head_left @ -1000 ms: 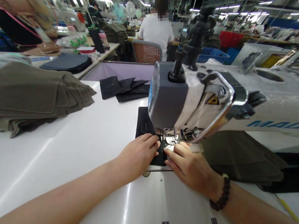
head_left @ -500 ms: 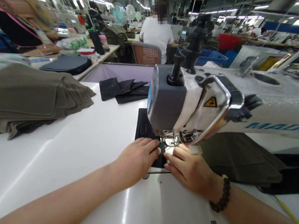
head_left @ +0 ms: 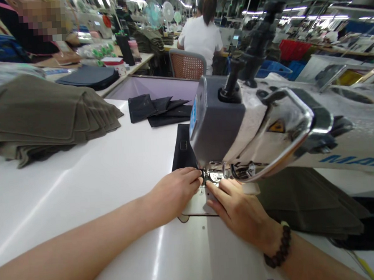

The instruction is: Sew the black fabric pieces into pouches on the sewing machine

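Observation:
A black fabric piece [head_left: 184, 150] with a small stitched rectangle lies on the machine bed, its near end under the head of a sewing machine [head_left: 219, 121]. My left hand [head_left: 179, 192] rests on the near end of this fabric, fingers stretched and flat, just left of the presser foot. Close by on the other side is my right hand [head_left: 240, 208], palm down, with index finger and thumb extended to the fabric's near edge. The needle area is partly hidden by the machine head and my fingertips. A dark bead bracelet [head_left: 282, 248] circles my right wrist.
Olive fabric pieces are stacked at left [head_left: 44, 114], and more olive panels [head_left: 309, 200] lie under the machine arm. Several folded black pieces [head_left: 155, 110] sit at the table's far edge. Beyond, a person in a white shirt [head_left: 200, 37] sits on a chair [head_left: 187, 64].
The black fabric has moved away from me under the machine head, baring the metal plate between my hands. Both hands stay beside the presser foot. The camera view has shifted slightly.

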The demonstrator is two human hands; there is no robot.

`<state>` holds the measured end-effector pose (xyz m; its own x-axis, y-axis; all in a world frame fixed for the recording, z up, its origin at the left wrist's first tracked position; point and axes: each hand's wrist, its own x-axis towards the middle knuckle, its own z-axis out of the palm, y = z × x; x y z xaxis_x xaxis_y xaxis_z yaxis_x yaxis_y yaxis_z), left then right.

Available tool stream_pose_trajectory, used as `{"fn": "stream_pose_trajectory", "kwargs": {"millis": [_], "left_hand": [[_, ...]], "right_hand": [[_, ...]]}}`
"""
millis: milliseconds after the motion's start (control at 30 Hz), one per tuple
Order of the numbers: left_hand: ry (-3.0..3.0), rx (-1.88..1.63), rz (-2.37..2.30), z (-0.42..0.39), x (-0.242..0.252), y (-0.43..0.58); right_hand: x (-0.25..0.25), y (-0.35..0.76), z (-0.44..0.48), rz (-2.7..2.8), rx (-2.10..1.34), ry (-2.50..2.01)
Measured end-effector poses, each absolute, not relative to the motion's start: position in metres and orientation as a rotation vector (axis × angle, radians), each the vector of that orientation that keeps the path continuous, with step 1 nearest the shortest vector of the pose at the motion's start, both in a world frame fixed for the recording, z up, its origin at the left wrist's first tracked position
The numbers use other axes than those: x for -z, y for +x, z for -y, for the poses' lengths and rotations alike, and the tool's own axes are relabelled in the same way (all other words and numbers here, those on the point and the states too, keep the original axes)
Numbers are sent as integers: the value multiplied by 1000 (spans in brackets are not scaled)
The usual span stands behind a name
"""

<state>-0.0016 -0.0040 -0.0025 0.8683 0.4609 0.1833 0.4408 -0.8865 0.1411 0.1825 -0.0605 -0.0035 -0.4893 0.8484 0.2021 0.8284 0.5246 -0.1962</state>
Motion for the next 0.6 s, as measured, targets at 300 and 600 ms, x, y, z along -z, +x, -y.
{"fn": "stream_pose_trajectory", "kwargs": {"millis": [300, 600], "left_hand": [[2962, -459, -809, -1, 2, 2], [2971, -411, -835, -3, 0, 2]], "right_hand": [[7, 182, 61, 2476, -119, -1464], [6, 183, 60, 2471, -135, -1432]]}}
